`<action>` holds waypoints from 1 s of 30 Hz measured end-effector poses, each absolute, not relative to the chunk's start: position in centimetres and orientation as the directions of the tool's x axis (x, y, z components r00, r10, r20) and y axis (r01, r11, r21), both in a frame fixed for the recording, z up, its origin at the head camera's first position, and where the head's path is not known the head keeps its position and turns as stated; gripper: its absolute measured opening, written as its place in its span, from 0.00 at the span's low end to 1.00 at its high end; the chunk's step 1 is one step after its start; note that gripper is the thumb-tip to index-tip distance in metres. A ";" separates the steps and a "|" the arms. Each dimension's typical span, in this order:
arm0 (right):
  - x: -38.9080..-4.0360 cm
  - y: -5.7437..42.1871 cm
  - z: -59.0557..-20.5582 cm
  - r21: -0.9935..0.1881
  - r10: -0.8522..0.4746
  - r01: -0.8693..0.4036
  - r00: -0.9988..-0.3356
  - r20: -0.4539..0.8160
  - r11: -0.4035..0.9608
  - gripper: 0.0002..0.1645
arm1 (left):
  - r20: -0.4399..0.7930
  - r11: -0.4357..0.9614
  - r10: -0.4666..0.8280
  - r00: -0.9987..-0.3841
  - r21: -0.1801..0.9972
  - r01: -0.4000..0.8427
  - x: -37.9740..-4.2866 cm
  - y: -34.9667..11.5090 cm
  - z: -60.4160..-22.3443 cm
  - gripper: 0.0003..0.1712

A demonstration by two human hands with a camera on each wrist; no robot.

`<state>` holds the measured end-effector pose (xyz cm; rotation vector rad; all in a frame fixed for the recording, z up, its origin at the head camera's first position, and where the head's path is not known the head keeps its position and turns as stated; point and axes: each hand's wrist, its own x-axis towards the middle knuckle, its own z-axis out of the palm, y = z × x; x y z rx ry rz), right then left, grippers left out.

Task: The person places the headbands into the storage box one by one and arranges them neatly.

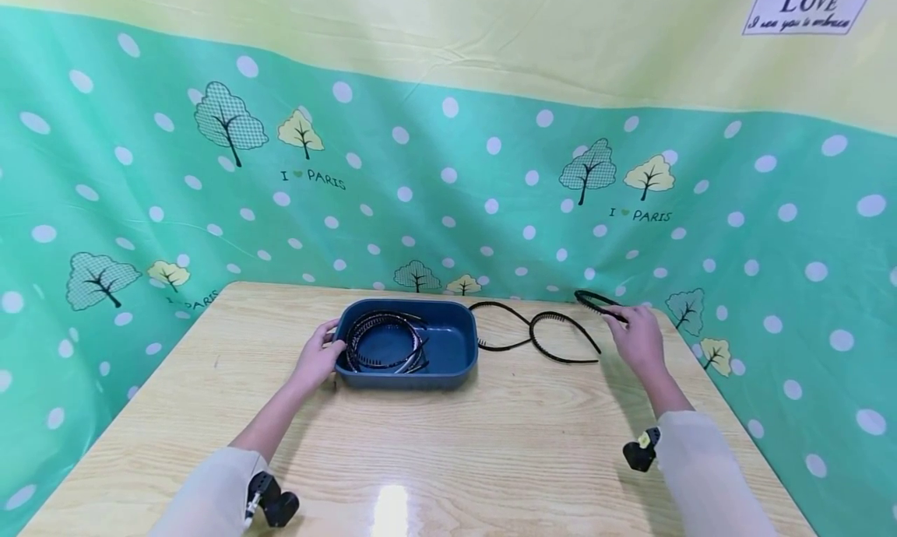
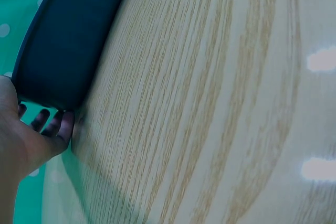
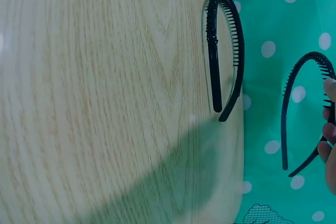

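A dark blue plastic bin (image 1: 448,380) stands near the back of the table, several black headbands (image 1: 381,363) piled in its left half. My left hand (image 1: 318,358) grips the bin's left end, thumb at the rim and fingers around the outer wall, as the left wrist view also shows. At the back right, my right hand (image 1: 638,338) holds a black toothed headband (image 3: 286,108) by one side, raised near the cloth. Between bin and right hand, two more black headbands lie on the table: one headband (image 1: 503,348) beside the bin, another headband (image 1: 561,359) just right of it.
The wooden table (image 1: 448,451) meets a green dotted cloth (image 1: 448,210) hanging behind and at both sides. A small black camera (image 1: 272,500) sits on the left sleeve, and a second camera (image 1: 641,450) on the right sleeve.
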<state>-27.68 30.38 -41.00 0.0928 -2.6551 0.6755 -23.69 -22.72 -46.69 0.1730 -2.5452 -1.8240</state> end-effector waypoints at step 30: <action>-26.8 27.0 -40.0 -0.462 -0.015 -0.276 -0.870 0.492 0.843 0.14 | -0.044 0.340 -0.095 -0.994 0.938 -0.074 -23.8 -22.7 -46.9 0.30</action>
